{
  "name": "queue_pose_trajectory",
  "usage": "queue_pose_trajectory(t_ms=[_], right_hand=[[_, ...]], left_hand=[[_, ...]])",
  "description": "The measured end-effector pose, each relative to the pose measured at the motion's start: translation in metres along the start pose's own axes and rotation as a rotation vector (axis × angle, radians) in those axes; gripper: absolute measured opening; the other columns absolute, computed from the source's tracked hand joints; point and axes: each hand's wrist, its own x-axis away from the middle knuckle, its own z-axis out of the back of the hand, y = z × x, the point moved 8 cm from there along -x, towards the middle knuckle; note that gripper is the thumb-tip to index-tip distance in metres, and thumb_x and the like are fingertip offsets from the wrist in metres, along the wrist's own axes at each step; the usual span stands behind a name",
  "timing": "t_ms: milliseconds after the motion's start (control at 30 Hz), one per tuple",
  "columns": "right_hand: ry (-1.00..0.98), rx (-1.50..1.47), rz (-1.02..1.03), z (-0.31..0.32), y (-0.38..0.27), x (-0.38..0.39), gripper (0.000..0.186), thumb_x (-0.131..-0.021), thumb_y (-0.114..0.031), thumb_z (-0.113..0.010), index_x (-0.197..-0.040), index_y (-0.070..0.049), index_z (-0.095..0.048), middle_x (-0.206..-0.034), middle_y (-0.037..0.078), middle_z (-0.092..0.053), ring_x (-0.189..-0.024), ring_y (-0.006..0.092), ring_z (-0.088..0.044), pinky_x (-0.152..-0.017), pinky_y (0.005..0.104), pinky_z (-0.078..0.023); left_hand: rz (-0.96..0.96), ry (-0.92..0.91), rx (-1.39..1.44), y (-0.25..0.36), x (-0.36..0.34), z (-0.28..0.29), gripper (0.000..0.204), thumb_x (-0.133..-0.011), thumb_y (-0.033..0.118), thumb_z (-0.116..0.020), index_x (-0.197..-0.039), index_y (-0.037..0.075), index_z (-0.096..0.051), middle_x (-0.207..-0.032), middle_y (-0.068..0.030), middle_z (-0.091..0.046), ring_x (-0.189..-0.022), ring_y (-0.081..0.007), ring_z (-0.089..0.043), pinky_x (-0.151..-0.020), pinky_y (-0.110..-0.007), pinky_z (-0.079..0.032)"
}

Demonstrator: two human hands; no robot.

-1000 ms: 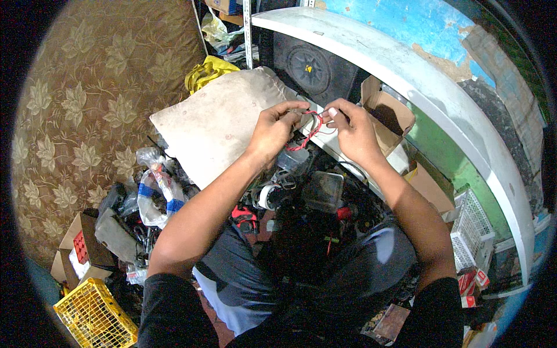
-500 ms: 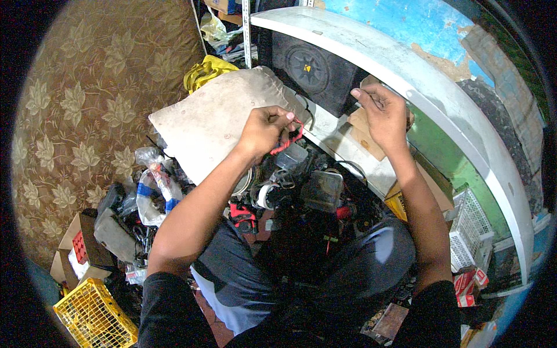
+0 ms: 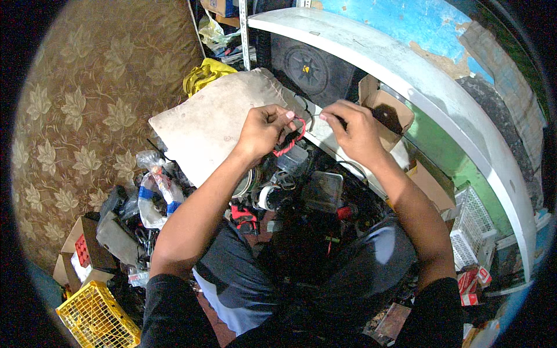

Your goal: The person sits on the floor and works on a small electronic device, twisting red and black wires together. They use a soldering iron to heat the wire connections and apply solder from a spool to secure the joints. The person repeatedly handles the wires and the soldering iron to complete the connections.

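You had your left hand (image 3: pixel 264 133) clamped on a red wire (image 3: pixel 300 138), pinched between thumb and fingertips; the wire looped out just beside those fingertips and curved back down under them. Your right hand (image 3: pixel 357 130) hung near, to the right of the wire, its thumb and forefinger tips close to each other; whether they met, or gripped a thin strand, you could not tell from this view.

A pale cushion (image 3: pixel 214 119) spread out to the left of your left fingers, with a yellow bag (image 3: pixel 206 75) past its far edge. Ahead of both sets of fingers stood a black speaker (image 3: pixel 306 69), and beyond your right fingers a long white panel (image 3: pixel 406 81) arched across. An open cardboard box (image 3: pixel 391 110) sat to the right of your right fingers. Below your left fingers were a clear container (image 3: pixel 292 159) and a white ring (image 3: pixel 267 197); a clear tub (image 3: pixel 322 191) lay below your right fingers.
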Motion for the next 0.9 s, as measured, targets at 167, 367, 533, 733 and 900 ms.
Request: queue_pose_trajectory(t_ms=[167,367,533,733,900], right_hand=[[0.070,0.181,0.162,0.017,-0.009,-0.005,0.007,-0.088,-0.007,-0.064,-0.090,-0.001,-0.063,-0.089,0.015,-0.061,-0.083,0.0368,-0.062,-0.072,0.0445,-0.050],[-0.044,0.217,0.278,0.015,-0.018,-0.001,0.008,-0.086,-0.004,-0.065,-0.093,0.000,-0.064,-0.090,0.014,-0.060,-0.083,0.0338,-0.063,-0.072,0.0417,-0.051],[0.004,0.202,0.170,0.012,-0.005,-0.004,0.010,-0.086,-0.007,-0.066,-0.094,-0.001,-0.065,-0.091,0.015,-0.062,-0.085,0.0350,-0.064,-0.074,0.0412,-0.052],[-0.036,-0.044,-0.010,-0.019,0.007,0.004,0.013,-0.086,-0.002,-0.061,-0.098,0.002,-0.065,-0.094,0.021,-0.064,-0.091,0.0402,-0.064,-0.078,0.0423,-0.051],[-0.040,-0.185,-0.180,-0.033,0.022,0.011,0.013,-0.086,-0.001,-0.061,-0.097,0.003,-0.065,-0.089,0.021,-0.067,-0.080,0.0356,-0.068,-0.071,0.0410,-0.053]], left_hand=[[-0.032,-0.158,0.002,0.010,0.003,-0.012,0.019,-0.098,0.014,-0.062,-0.093,-0.004,-0.067,-0.081,-0.0074,-0.070,-0.060,-0.0105,-0.058,-0.058,-0.025,-0.049],[0.007,-0.174,-0.011,0.009,0.002,0.000,0.019,-0.097,0.016,-0.061,-0.097,-0.002,-0.067,-0.082,-0.0090,-0.070,-0.066,-0.0138,-0.062,-0.063,-0.029,-0.051],[0.000,-0.280,0.188,0.008,0.005,-0.011,0.019,-0.098,0.017,-0.060,-0.099,-0.001,-0.064,-0.086,-0.0094,-0.069,-0.074,-0.0159,-0.064,-0.065,-0.030,-0.054],[0.110,-0.217,0.461,-0.003,0.008,-0.024,0.015,-0.100,0.017,-0.058,-0.105,0.003,-0.060,-0.097,-0.0113,-0.068,-0.085,-0.0156,-0.068,-0.070,-0.025,-0.056],[0.031,-0.220,0.431,-0.001,0.006,-0.027,0.014,-0.101,0.015,-0.056,-0.104,0.001,-0.058,-0.099,-0.0129,-0.068,-0.086,-0.0176,-0.068,-0.076,-0.030,-0.059]])
